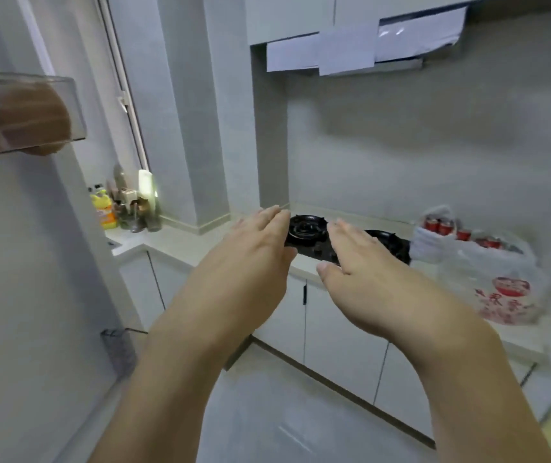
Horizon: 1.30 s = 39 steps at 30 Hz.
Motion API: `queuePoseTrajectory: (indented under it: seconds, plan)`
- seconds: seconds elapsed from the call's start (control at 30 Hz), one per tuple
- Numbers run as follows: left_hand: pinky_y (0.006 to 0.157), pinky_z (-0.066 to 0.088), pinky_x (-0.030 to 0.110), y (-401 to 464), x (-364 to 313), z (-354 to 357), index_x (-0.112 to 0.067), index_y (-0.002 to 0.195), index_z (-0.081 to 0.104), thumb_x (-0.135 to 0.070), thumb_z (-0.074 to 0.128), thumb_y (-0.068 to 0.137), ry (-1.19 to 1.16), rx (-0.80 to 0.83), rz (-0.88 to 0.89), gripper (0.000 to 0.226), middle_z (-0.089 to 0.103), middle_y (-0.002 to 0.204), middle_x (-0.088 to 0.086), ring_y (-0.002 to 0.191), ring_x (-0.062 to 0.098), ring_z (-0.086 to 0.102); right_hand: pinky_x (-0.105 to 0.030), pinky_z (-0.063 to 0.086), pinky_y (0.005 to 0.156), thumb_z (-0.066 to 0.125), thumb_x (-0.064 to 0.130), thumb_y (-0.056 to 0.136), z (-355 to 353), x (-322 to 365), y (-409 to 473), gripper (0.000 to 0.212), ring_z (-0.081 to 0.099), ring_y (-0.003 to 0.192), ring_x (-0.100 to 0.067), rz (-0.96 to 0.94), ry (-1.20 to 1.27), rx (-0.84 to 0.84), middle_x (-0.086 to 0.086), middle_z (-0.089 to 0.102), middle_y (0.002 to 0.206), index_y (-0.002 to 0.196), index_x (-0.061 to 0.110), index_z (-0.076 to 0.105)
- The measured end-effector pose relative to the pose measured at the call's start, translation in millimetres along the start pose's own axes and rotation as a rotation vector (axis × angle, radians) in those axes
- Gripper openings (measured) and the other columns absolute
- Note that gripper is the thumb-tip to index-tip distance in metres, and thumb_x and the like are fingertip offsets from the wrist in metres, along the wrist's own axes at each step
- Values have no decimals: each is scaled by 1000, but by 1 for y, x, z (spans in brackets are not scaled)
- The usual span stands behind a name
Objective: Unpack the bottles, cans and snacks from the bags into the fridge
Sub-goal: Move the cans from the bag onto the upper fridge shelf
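Hands first: both the left hand (250,259) and the right hand (364,272) are stretched out in the middle of the frame, fingers straight and relaxed, nothing in either one. They're hanging in the air in front of the black gas hob (327,238), not touching anything as far as I can see.

Progress-wise, I'd say there's plenty left. The white plastic carrier bag with red print (497,279) sits at the right of the frame on the pale stone worktop (200,245), just beside the hob, and it looks pretty full. You can see the red-topped drink cans (441,225) poking out of the top of it, a good handful of them. So the cans at least aren't unpacked yet. My guess is the hands are heading over to that bag for the next grab, but that's just a guess.

The white fridge door (17,262) stands open along the left edge, with a clear plastic door bin (50,111) at the upper left holding some round brownish things, too blurry to name.

What I can't tell: the fridge interior is out of frame, so no idea what's already inside. The bag's lower contents are hidden by the plastic. The whole shot is motion-blurred, and the cluster of stuff by the window, including a yellow plastic bottle (103,212), is hard to make out.
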<state>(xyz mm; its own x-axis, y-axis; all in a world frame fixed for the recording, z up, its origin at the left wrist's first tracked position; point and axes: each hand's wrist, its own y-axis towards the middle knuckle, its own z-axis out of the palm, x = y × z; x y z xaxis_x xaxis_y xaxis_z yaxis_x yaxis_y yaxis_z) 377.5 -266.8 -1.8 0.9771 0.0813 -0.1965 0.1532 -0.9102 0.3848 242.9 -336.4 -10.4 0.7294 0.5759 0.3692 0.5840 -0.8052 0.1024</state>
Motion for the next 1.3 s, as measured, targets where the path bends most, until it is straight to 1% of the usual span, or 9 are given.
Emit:
queuePoseTrajectory:
  seconds: [0.1, 0.17, 0.23, 0.33, 0.53, 0.63, 0.77, 1.1, 1.3]
  plan:
    - [106, 8, 14, 18, -21, 17, -21, 148, 32, -30, 34, 106, -60, 13, 113, 43, 28, 156, -10, 139, 6, 18, -31, 3, 118, 29, 30, 104, -8, -26, -9, 58, 0, 148, -11, 112, -21, -40, 2, -1, 163, 155, 17, 4]
    - [113, 11, 20, 30, -36, 30, -21, 149, 30, -31, 34, 106, -82, 22, 171, 44, 24, 159, -10, 145, 8, 17, -29, 0, 118, 28, 30, 105, -17, -44, -16, 59, -5, 148, -10, 172, -32, -54, 4, -6, 162, 155, 17, 0]
    - [117, 15, 26, 44, -51, 41, -19, 143, 35, -30, 34, 105, -106, 20, 223, 39, 29, 155, -9, 145, 11, 21, -28, -1, 117, 28, 29, 105, -27, -64, -22, 59, -8, 148, -10, 217, -43, -77, 5, -8, 162, 155, 18, -1]
    - [118, 8, 24, 65, -75, 53, -18, 145, 34, -30, 33, 105, -116, 9, 275, 41, 27, 157, -8, 146, 12, 19, -28, 0, 117, 27, 29, 105, -40, -92, -28, 58, -9, 148, -10, 296, -37, -104, 6, -10, 162, 155, 20, -1]
    - [110, 10, 20, 97, -112, 82, -18, 147, 31, -30, 33, 106, -116, 35, 356, 43, 26, 158, -7, 147, 12, 14, -25, -3, 116, 30, 29, 104, -47, -142, -18, 60, -10, 148, -9, 348, -9, -140, 7, -10, 162, 155, 20, 0]
    - [106, 9, 18, 117, -114, 96, -16, 146, 33, -30, 33, 106, -85, 53, 366, 42, 28, 157, -4, 145, 14, 19, -24, -3, 115, 30, 29, 104, -48, -159, -5, 61, -11, 147, -7, 358, 11, -129, 8, -11, 161, 155, 20, -2]
    - [109, 8, 20, 154, -113, 115, -18, 150, 27, -30, 32, 106, -91, 91, 365, 46, 21, 161, -5, 148, 13, 12, -23, -3, 114, 30, 28, 104, -48, -183, 25, 61, -10, 147, -7, 373, 15, -134, 8, -11, 161, 155, 20, -3]
    - [110, 16, 24, 273, -81, 172, -17, 143, 34, -28, 34, 106, -113, 113, 400, 39, 32, 153, -5, 143, 12, 20, -24, -3, 115, 29, 28, 104, -43, -228, 147, 61, -8, 148, -9, 427, -14, -143, 3, -9, 162, 155, 17, -2]
    - [115, 1, 22, 341, -74, 197, -17, 155, 19, -27, 33, 106, -123, 155, 417, 51, 15, 163, -3, 149, 13, 8, -25, -2, 116, 28, 28, 105, -45, -258, 207, 59, -7, 148, -10, 450, -19, -161, 4, -7, 162, 155, 19, 1]
